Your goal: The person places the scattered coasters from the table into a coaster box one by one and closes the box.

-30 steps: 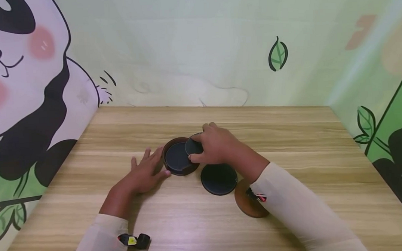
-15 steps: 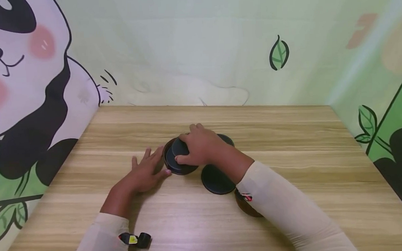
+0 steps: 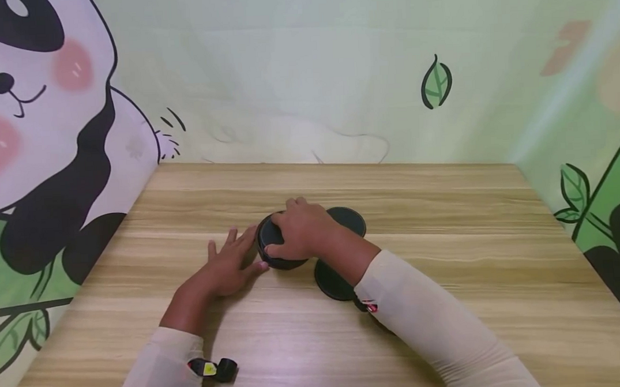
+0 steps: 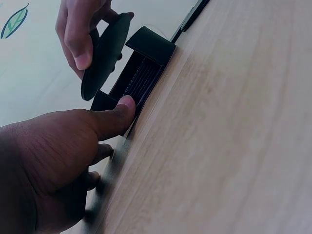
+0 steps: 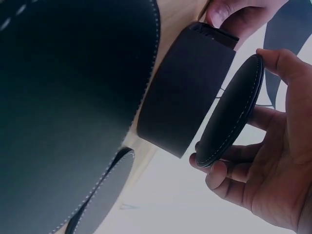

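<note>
Black round stitched leather-look coaster (image 5: 231, 114) pinched by its edge in right hand (image 3: 303, 231), just above dark brown round leather-look holder (image 5: 185, 92); left hand (image 3: 232, 269) splayed against holder's wall. Likely trouble: snagging on the rim, if lowered off-centre. Gap beneath coaster plain in right wrist view, hidden in head view.

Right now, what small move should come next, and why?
Probably lower the dark disc into the round holder: the right hand holds it just above the open top, discs lie stacked inside, and the left hand touches its side.
</note>
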Available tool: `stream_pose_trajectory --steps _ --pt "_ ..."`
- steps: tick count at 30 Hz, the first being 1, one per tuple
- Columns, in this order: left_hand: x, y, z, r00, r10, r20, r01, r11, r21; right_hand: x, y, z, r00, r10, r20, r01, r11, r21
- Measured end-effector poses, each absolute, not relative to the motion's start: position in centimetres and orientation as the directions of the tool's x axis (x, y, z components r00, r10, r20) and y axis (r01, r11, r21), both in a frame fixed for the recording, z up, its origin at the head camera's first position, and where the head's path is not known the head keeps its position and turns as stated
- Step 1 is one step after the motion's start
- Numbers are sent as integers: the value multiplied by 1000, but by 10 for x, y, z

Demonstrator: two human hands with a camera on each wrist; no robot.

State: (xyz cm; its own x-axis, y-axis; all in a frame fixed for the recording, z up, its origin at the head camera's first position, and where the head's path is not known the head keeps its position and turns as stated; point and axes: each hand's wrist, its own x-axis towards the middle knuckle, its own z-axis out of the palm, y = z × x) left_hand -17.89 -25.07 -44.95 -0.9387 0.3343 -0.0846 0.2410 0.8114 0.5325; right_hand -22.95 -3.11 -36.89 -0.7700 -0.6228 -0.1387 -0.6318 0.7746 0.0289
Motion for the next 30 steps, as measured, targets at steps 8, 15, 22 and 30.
stream_pose_trajectory --steps 8,15,22,30 --pt "-179 -248 -448 -940 328 -94 232 818 527 -233 -34 -372 -776 -614 -145 -625 779 48" --pt "-179 -249 -448 -939 334 -85 241 814 528 -231 -39 -373 -765 -625 -158 -638 768 52" --pt "-180 -248 -448 -939 337 -76 251 816 521 -230 -35 -374 -762 -630 -150 -645 761 78" --pt "-179 -247 -447 -940 330 -85 243 822 515 -231 -27 -373 -766 -629 -131 -639 767 60"
